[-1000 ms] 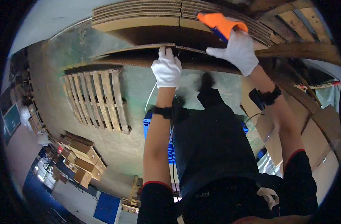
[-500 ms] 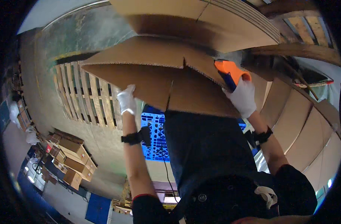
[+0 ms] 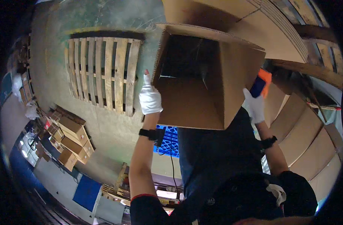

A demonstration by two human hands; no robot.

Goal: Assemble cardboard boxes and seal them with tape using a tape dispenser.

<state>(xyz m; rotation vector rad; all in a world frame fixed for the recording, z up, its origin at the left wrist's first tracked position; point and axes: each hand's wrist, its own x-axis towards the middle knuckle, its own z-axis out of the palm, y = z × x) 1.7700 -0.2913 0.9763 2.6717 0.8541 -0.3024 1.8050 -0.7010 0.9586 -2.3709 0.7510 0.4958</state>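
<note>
An opened-out cardboard box (image 3: 240, 71) is held up in front of me, its rectangular mouth facing me and its dark inside showing. My left hand (image 3: 150, 99), in a white glove with a bare thumb tip, is at the box's left edge. Its thumb points up along that edge, and the fingers are partly hidden by the box. My right hand (image 3: 255, 107), also white-gloved, is closed around an orange and dark-blue hand tool (image 3: 264, 81) whose exact kind I cannot make out. That hand rests against the box's right side.
Flat cardboard sheets (image 3: 269, 33) are stacked beyond the box, with more cardboard (image 3: 302, 127) at the right. A wooden pallet (image 3: 100, 75) lies on the floor to the left. A blue plastic pallet (image 3: 169, 142) shows below the box. Small cartons (image 3: 72, 137) stand further left.
The flattened cardboard has opened into a square box shape. My left hand has moved up and right with its edge; my right hand has moved right, still holding the tool.
</note>
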